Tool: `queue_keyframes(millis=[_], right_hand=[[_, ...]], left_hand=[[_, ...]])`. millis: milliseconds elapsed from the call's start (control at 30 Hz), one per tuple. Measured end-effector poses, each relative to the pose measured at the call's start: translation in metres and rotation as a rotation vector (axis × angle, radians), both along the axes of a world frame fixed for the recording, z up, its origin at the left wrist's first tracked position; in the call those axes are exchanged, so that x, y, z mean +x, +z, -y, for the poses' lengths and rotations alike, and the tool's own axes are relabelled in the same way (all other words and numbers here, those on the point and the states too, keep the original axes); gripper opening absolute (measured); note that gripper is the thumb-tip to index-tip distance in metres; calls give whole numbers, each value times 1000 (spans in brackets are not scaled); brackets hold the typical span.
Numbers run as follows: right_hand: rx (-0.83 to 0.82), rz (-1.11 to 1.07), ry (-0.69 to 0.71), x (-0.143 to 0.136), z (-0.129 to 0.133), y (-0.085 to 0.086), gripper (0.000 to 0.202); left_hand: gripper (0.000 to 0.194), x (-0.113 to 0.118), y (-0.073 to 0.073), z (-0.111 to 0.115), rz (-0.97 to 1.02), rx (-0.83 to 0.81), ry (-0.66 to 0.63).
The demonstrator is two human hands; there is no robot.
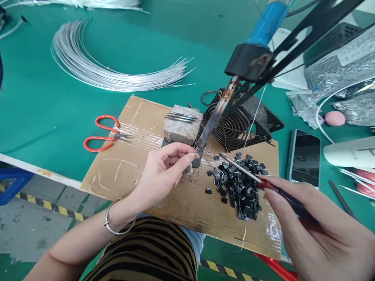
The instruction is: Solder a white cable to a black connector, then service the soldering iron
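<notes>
My left hand (166, 169) pinches something too small to make out, right below the tip of a mounted soldering iron (215, 117). My right hand (316, 222) is wrapped round a screwdriver (278, 191) with a dark red handle, its metal shaft pointing left over a heap of small black connectors (243, 187). Behind my left fingers stands a whitish block (183, 128) with several thin metal rods on top. Brown cardboard (117, 171) lies beneath the block and the connectors. A thin strand of wire hangs down across the heap.
Red-handled scissors (107, 134) lie on the cardboard's left edge. A bundle of white wires (111, 76) curves across the green table (35, 101). Behind the iron is a black fan (243, 121). At the right are a phone (304, 158), plastic bags (345, 70) and a white cylinder (351, 152).
</notes>
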State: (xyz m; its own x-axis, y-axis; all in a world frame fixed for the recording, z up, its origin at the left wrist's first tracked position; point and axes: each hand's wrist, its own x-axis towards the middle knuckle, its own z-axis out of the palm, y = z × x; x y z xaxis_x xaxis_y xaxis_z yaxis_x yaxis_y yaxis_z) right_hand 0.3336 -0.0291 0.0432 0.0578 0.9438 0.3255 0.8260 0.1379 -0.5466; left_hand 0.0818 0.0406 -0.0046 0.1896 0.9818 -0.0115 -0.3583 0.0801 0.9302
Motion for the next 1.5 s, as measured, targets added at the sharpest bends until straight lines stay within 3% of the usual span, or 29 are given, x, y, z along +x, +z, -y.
queue_keyframes(millis=[467, 733, 800, 900, 967, 1067, 1267, 1500], right_hand=[[-13, -39, 80, -17, -23, -3, 16], [6, -24, 194, -7, -36, 5, 19], [-74, -74, 221, -1, -45, 8, 8], [-307, -227, 189, 5, -57, 10, 41], [-387, -285, 154, 7, -62, 10, 40], [-348, -307, 157, 5, -66, 10, 20], [-310, -286, 68, 2, -68, 8, 19], [-209, -222, 239, 1, -70, 5, 9]], left_hand=[[10, 1, 2, -2, -8, -34, -3], [10, -2, 3, 0, -2, -23, -5], [10, -1, 3, -1, 8, -17, -7], [10, -1, 2, -1, 11, -29, -1], [10, -1, 1, -1, 15, -39, 1], [12, -1, 0, -1, 22, -42, 4], [13, -1, 1, -2, 0, -62, 18], [11, -1, 1, -2, 23, -43, 10]])
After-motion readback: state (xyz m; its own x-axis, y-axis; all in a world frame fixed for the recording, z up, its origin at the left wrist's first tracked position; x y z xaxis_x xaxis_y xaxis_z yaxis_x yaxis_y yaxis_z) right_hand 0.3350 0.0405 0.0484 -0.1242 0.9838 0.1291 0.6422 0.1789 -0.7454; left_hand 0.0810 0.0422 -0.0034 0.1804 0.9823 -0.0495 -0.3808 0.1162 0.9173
